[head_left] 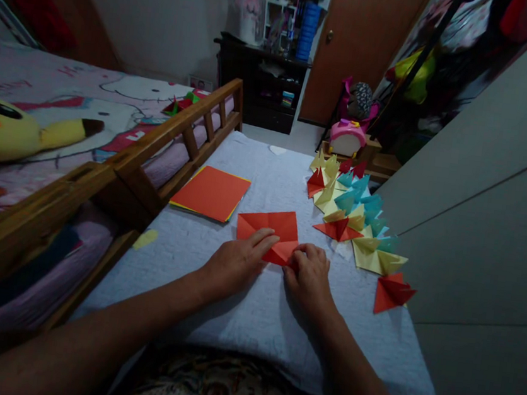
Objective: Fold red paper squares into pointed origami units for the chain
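The left hand [237,263] lies over a red paper sheet [282,223], its fingers [262,245] stretched out, side by side and flat on the paper, not gripping it. The right hand [311,279] is at the sheet's near right corner, fingers curled in toward the edge; whether they pinch the paper cannot be told. The sheet lies between the two hands on a pale cloth [266,172], crease lines crossing it, its near edge partly hidden by the left hand.

Just beyond the left hand, near the sheet's left side, is a stack of square paper [211,191], red on top with yellow showing at the edges. To the right, well apart from the stack, a crowded group of folded paper pieces [373,257] in pale yellow, teal and red runs along the cloth's right side; a red folded piece [393,291] sits at its near end.

Left of the cloth stands a wooden rail [181,125], and past it a pink printed bedspread [137,91] bears a yellow plush toy [18,135]. At the far end are a dark cabinet [232,76], a brown door [358,31] and a pink-and-white toy case [348,137]. A pale panel [492,236] rises on the right.
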Motion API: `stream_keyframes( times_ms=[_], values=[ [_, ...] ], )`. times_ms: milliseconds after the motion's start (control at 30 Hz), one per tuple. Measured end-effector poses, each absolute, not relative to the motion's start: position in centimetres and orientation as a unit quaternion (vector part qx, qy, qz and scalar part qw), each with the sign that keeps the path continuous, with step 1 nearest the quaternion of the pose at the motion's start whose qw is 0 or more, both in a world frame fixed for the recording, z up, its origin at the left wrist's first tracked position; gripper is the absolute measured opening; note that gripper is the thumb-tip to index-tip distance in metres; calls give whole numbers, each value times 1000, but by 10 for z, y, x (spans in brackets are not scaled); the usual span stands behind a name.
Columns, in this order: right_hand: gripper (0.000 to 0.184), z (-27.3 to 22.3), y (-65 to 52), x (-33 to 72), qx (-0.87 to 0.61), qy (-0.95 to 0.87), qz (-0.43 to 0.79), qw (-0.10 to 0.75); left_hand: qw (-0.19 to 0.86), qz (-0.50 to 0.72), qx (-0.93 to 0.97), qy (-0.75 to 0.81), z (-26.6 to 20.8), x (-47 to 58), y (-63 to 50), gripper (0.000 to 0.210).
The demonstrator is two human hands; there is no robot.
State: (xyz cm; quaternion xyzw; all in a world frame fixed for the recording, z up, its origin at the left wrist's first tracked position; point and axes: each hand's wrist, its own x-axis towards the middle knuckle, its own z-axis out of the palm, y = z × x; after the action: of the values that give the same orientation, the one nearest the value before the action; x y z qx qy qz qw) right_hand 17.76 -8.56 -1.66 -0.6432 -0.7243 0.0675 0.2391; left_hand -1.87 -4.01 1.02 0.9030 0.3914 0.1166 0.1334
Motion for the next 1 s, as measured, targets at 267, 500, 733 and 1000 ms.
stream_keyframes(
  times_ms=[267, 500, 733, 1000],
  values=[
    [12, -4, -95, 179, -519, -790, 83, 315, 129, 117, 918, 357, 9, -10, -37, 17],
    [67, 0, -102, 201, -524, -820, 35, 227, 236, 230, 892, 310, 5, -35, -28, 16],
    [30, -12, -105, 200, -552, -794, -9, 255, 317, 288, 859, 281, -8, -42, -23, 14],
    [14, -15, -104, 192, -537, -797, 3, 276, 75, 255, 909, 322, -12, -45, -31, 17]
  ],
)
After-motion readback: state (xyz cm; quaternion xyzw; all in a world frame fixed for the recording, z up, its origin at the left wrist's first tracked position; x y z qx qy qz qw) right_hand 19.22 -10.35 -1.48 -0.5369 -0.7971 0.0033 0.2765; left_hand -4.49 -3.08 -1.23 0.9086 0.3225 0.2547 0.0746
